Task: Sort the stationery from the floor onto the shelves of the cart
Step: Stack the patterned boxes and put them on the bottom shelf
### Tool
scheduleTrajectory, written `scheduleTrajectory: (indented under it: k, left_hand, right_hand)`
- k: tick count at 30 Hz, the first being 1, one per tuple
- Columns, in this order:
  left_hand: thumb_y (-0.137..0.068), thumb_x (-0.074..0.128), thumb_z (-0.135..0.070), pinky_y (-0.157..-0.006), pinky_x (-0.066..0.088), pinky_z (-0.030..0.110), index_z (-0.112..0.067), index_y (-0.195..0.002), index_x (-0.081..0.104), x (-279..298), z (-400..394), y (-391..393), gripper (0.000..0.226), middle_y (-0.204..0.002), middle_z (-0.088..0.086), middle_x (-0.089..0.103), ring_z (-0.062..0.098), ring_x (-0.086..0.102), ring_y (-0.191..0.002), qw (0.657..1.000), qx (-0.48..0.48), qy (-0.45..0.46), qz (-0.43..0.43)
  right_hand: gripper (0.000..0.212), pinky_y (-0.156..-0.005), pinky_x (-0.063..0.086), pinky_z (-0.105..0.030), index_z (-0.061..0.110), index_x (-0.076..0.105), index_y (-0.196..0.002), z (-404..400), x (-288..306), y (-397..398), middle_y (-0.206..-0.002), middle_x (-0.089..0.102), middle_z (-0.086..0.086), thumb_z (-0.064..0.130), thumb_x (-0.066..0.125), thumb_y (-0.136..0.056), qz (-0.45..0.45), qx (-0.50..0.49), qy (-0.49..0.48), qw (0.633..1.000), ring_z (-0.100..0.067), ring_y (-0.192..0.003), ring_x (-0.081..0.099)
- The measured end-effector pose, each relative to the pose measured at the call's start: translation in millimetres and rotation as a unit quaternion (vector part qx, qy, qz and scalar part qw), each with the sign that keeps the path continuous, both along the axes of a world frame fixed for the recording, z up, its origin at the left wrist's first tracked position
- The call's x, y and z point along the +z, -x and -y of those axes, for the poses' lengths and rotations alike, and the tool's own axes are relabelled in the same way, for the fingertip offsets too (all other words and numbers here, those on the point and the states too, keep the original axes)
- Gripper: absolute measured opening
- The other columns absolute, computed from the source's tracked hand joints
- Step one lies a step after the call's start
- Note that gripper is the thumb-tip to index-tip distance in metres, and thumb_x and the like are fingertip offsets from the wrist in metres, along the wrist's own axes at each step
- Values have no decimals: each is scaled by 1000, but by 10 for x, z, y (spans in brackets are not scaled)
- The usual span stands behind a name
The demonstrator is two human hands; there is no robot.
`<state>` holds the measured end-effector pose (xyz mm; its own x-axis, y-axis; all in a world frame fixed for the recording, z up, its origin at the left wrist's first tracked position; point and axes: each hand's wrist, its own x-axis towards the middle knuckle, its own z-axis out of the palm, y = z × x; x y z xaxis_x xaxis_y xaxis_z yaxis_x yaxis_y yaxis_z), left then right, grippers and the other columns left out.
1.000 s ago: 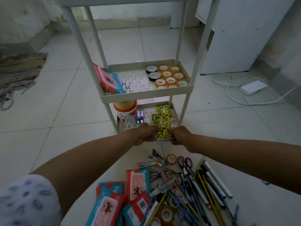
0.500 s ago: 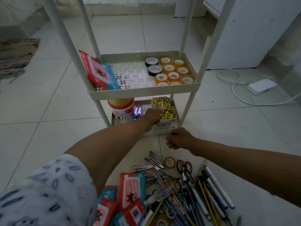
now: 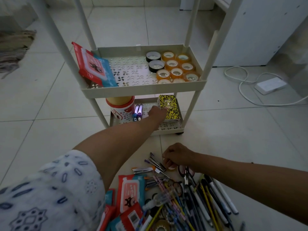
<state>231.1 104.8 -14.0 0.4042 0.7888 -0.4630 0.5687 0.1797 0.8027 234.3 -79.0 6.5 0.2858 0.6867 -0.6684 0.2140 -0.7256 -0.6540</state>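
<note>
The white cart has a middle shelf (image 3: 143, 90) and a bottom shelf (image 3: 166, 130). My left hand (image 3: 156, 114) reaches into the bottom shelf and touches the left side of a yellow-black patterned stack (image 3: 170, 105); its fingers are mostly hidden. My right hand (image 3: 176, 155) is low over the floor pile, fingers curled down onto a small tape roll (image 3: 172, 168). Pens and pencils (image 3: 200, 199), scissors (image 3: 185, 172), metal clips (image 3: 155, 164) and red wipe packs (image 3: 130, 190) lie on the floor.
Tape rolls (image 3: 176, 67) and a red-blue wipe pack (image 3: 93, 67) sit on the middle shelf. A red-white cup (image 3: 120, 107) and two markers (image 3: 137, 112) stand beside the stack. A power strip with cable (image 3: 270, 85) lies right, a cabinet (image 3: 258, 30) behind, a rug (image 3: 13, 47) left.
Both hands held the patterned stack at the bottom shelf's front; my left hand slid it in. My right hand let go and dropped to the tape roll on the floor.
</note>
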Motion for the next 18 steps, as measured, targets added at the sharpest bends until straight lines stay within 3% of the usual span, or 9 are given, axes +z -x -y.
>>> scheduleTrajectory:
  k: [2,4,7,10,12,14,18]
  left_hand:
    - [-95,57,-41,-76,51,35,-4,-131,52,26,19,-27,52,-129,16,56,32,56,-115,998,-21,-35,-53]
    - [-90,64,-35,-81,51,35,-3,-136,44,71,56,-47,59,-132,16,51,31,53,-118,994,-56,-48,-79]
    - [-82,79,-24,-93,47,34,5,-151,11,139,126,-72,101,-142,20,44,32,46,-129,988,-115,-40,-94]
    - [-77,84,-12,-107,43,41,6,-149,-25,92,158,-73,132,-152,28,35,39,42,-136,972,-173,-82,-136]
    - [-79,82,-14,-105,46,45,5,-150,-20,21,162,-60,126,-143,27,45,39,52,-126,968,-169,-126,-139]
    - [-81,79,-16,-96,51,45,5,-151,-4,-44,166,-37,111,-128,22,56,38,59,-114,969,-141,-165,-120]
    - [-79,75,-7,-79,53,41,1,-137,27,-118,128,18,75,-113,21,61,37,62,-105,955,-130,-238,-119]
  right_hand:
    - [18,-70,60,-29,-1,70,-95,3,21,-30,-92,75,-18,12,58,-96,-5,-3,-4,1000,-22,-75,71]
    - [20,-71,60,-29,-3,70,-95,9,36,-54,-93,75,-19,12,57,-96,-5,-2,-7,1000,-26,-79,72]
    - [25,-81,61,-37,-7,71,-96,29,39,-66,-94,75,-20,13,56,-96,3,11,4,1000,-30,-85,72]
    - [26,-86,60,-41,-6,71,-96,35,43,-50,-96,75,-19,15,57,-96,2,31,17,999,-27,-84,71]
    - [25,-86,60,-40,-4,71,-97,29,51,-42,-99,74,-20,16,57,-97,-1,39,26,999,-25,-83,70]
    - [26,-86,60,-39,-5,70,-99,20,56,-35,-101,73,-22,17,56,-97,0,49,31,998,-26,-84,69]
    - [29,-88,59,-40,-6,70,-99,19,58,-49,-102,72,-23,20,57,-98,-2,59,39,997,-28,-86,69]
